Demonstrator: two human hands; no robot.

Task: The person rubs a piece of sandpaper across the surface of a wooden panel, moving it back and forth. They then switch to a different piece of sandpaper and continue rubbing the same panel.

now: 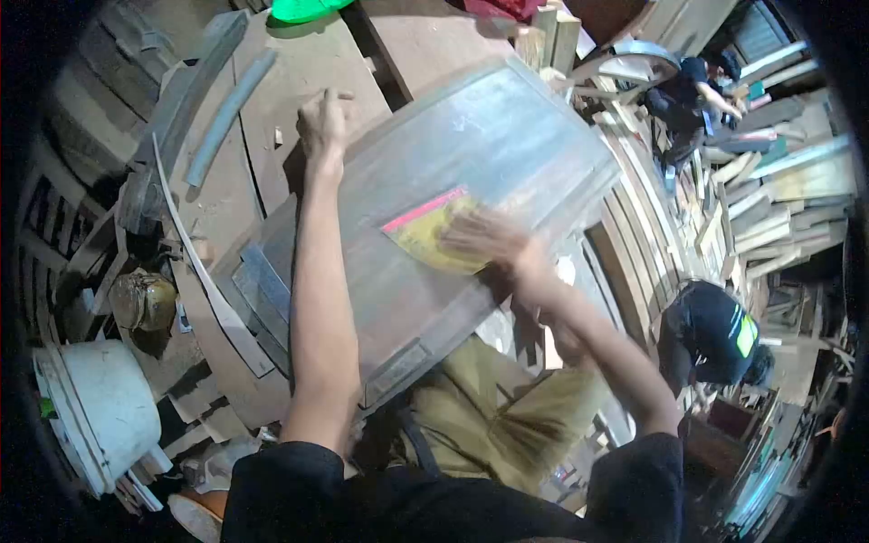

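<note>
A flat panel (471, 127), dark and framed with a dusty sheen, lies at a slant on the wooden work surface in front of me. My right hand (489, 240), smeared by motion, presses a yellow cloth-like sheet (421, 237) with a pink edge against the panel's face. Its fingers look stretched over the sheet. Just past the panel's far left edge is my left hand (324, 122), fingers curled and one digit sticking out to the right. Whatever may be inside that hand is hidden. My left forearm crosses over the panel's left part.
Left of the panel lie a curved grey strip (231, 118) and a thin pale strip (204, 271). A white bucket (113, 407) stands lower left. A green object (306, 9) sits at the top. Stacked wood (760, 226) and two people (711, 330) are at right.
</note>
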